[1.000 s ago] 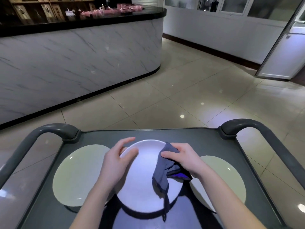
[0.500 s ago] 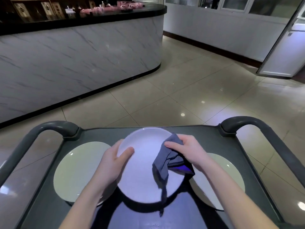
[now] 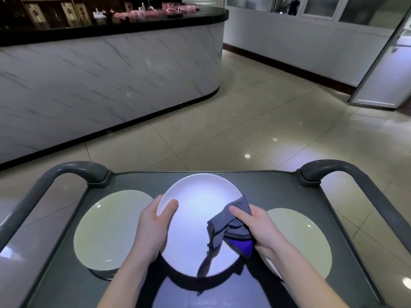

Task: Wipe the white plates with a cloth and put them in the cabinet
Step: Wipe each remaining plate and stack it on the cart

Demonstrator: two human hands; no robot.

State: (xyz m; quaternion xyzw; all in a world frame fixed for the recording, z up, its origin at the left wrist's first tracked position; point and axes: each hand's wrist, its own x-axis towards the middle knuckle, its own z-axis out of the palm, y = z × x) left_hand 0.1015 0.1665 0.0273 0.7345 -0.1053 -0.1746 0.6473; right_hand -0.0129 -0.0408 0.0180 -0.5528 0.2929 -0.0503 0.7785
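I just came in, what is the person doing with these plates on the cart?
A person is wiping a white plate held over a grey cart. The left hand grips the plate's left rim, and the right hand holds a grey cloth against its right side. The left plate and the right plate lie flat on the cart.

Dim bluish light, lamp glints on the floor (image 3: pixel 222 130), hard shadow beneath the plate (image 3: pixel 200 207), wide-angle bowing at edges.
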